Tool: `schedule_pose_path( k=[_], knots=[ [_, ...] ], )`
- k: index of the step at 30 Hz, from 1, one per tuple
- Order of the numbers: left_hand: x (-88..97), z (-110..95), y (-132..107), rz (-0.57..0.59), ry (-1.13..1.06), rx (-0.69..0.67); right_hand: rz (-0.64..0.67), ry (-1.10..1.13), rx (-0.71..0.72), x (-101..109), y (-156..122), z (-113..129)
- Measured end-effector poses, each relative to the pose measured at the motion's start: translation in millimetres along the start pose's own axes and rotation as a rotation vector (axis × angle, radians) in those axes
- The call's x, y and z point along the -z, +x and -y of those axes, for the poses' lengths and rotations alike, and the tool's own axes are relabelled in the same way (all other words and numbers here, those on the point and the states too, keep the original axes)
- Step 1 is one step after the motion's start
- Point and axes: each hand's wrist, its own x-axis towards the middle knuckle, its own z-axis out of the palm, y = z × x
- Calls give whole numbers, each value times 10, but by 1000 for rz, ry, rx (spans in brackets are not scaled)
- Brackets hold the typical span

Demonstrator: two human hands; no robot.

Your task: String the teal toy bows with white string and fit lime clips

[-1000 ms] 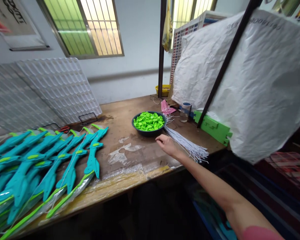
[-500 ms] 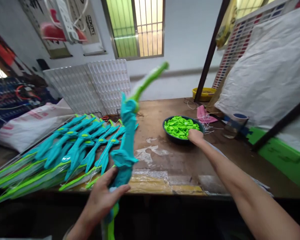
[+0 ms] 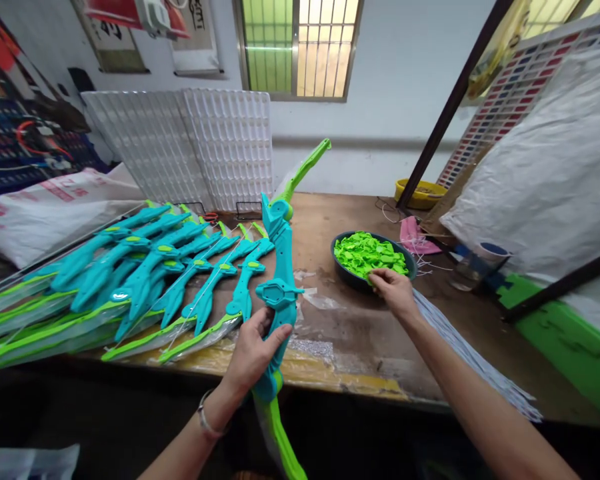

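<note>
My left hand is wrapped around the lower grip of a teal toy bow with green limbs, held upright at the table's front edge. An empty oval recess faces me in the bow's middle. Over the near rim of a dark bowl, my right hand pinches a small green plastic piece, mostly hidden by the fingertips. Loose green plastic pieces fill the bowl. Left of my left hand lie several similar toy bows, overlapping, with green ovals in their middles and strings attached.
Thin white strings lie in a bundle right of the bowl. Beyond them are a pink cloth, a yellow basin and a green box. White ridged panels lean at the back; a white sack rests at left.
My right hand has drawn back slightly from among the green pieces to the bowl's near rim, a piece now showing at its fingertips. The bow appears further right as the view shifts.
</note>
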Motion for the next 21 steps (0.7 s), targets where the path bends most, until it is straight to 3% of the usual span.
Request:
schedule_pose_path(
  k=[3,8,12,16,21],
  knots=[
    [20,65,16,6,-96,94,141,170,16,-170,-513,232],
    [93,95,42,145,-255,196,310,484,-49,-346,-1236,601],
    [159,77,52,174,-169,107,325,689,-146,-401,-1531,749],
    [185,45,8,276,-82,116,347,755,-200,-387,-1732,806],
    [43,33,-103,341,-106,161,359,805,-197,-289,-1970,880]
  ],
)
